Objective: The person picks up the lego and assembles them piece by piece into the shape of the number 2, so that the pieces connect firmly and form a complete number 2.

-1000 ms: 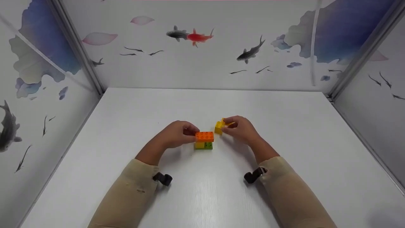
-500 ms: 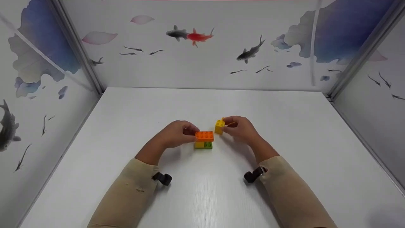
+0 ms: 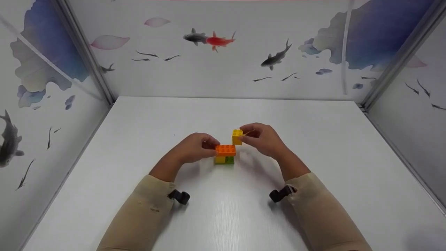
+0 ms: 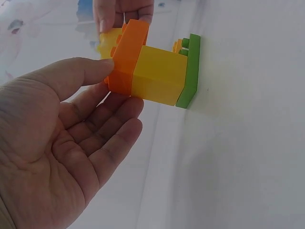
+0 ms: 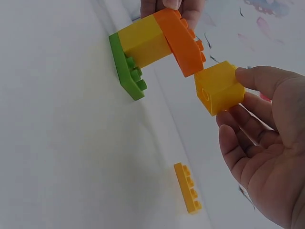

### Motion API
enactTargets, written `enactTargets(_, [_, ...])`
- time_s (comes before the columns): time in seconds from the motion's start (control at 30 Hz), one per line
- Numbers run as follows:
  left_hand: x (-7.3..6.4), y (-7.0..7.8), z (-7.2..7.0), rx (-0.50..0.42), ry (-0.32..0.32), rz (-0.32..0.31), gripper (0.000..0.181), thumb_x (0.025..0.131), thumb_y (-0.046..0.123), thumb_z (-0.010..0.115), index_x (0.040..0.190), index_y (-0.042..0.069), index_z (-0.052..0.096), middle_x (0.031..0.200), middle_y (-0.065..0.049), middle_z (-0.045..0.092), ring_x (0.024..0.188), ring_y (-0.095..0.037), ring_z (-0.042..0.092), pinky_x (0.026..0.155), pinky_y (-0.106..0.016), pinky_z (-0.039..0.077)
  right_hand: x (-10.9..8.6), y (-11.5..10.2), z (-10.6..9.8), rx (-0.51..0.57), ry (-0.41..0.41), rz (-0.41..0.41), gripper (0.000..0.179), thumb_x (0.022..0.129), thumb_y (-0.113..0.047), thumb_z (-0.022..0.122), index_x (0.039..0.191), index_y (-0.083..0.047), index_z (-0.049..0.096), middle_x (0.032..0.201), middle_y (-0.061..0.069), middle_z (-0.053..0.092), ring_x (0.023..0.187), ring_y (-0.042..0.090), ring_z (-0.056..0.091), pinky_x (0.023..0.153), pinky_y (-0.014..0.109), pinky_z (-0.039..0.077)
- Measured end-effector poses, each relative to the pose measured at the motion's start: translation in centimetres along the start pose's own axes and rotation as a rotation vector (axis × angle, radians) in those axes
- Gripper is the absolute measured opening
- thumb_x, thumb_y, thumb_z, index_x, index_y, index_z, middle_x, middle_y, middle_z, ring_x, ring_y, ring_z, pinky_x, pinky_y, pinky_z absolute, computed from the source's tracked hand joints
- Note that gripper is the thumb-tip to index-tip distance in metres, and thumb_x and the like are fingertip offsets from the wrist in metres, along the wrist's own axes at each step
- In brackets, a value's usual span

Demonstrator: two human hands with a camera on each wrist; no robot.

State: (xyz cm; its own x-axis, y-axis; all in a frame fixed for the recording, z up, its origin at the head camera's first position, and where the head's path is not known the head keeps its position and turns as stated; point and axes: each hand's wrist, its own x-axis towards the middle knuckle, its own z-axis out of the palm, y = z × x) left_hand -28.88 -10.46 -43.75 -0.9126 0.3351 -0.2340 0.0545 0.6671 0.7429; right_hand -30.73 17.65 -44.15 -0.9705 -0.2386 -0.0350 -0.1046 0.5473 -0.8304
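A small stack stands on the table: a thin green brick at the bottom, a yellow brick above it, and an orange brick on top. The orange brick reaches out past the yellow one. My left hand pinches the orange brick at its left end, thumb on the near side. Between thumb and fingers my right hand holds a second yellow block, squarish, with a hollow underside. That block is raised near the orange brick's right end; whether they touch I cannot tell.
A thin yellow-orange brick lies on the white table, mostly behind my right hand in the head view. Wall panels with printed fish enclose the table at the back and sides.
My right hand has lifted the yellow block and carried it a little left, towards the stack. The left hand and the stack have stayed in place.
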Motion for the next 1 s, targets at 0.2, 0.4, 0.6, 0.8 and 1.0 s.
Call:
enactTargets(0.2, [0.0,-0.1,0.0,-0.003,-0.009,0.006,0.029,0.098,0.030,0.079,0.126,0.028,0.075,0.125,0.006,0.072,0.118,-0.018,0.066,0.110,-0.041,0.057,-0.6,-0.9,0.0,-0.001,-0.010,-0.059,0.033,0.099,-0.034,0.078,0.131,-0.025,0.074,0.125,0.000,0.072,0.108,0.024,0.068,0.094,0.034,0.062])
enactTargets(0.4, [-0.1,-0.1,0.0,-0.010,-0.007,0.008,0.030,0.098,0.028,0.079,0.127,0.026,0.075,0.124,0.005,0.072,0.115,-0.019,0.066,0.108,-0.040,0.058,-0.7,-1.2,0.2,-0.025,-0.056,-0.073,0.032,0.099,-0.034,0.077,0.131,-0.028,0.074,0.125,-0.002,0.072,0.109,0.024,0.068,0.094,0.033,0.062])
enactTargets(0.6, [-0.1,-0.1,0.0,-0.008,-0.003,0.012,0.028,0.098,0.027,0.079,0.126,0.027,0.075,0.123,0.006,0.072,0.115,-0.019,0.067,0.108,-0.038,0.059,-0.8,-1.4,0.4,-0.032,-0.119,-0.083,0.031,0.098,-0.035,0.078,0.128,-0.031,0.075,0.124,-0.005,0.073,0.111,0.023,0.068,0.098,0.036,0.062])
enactTargets(0.8, [-0.2,0.0,-0.1,0.000,-0.001,0.022,0.029,0.098,0.027,0.080,0.126,0.026,0.075,0.124,0.005,0.072,0.116,-0.019,0.067,0.109,-0.039,0.059,-0.9,-1.4,0.5,-0.043,-0.146,-0.090,0.030,0.098,-0.036,0.078,0.128,-0.032,0.075,0.124,-0.006,0.074,0.112,0.022,0.070,0.100,0.037,0.062])
enactTargets(1.0, [-0.2,0.0,-0.2,-0.007,-0.013,0.022,0.029,0.098,0.027,0.080,0.127,0.026,0.075,0.126,0.005,0.072,0.118,-0.019,0.068,0.109,-0.040,0.059,-1.0,-1.4,0.4,-0.048,-0.154,-0.105,0.032,0.098,-0.036,0.077,0.130,-0.031,0.075,0.126,-0.004,0.073,0.112,0.022,0.070,0.099,0.038,0.062])
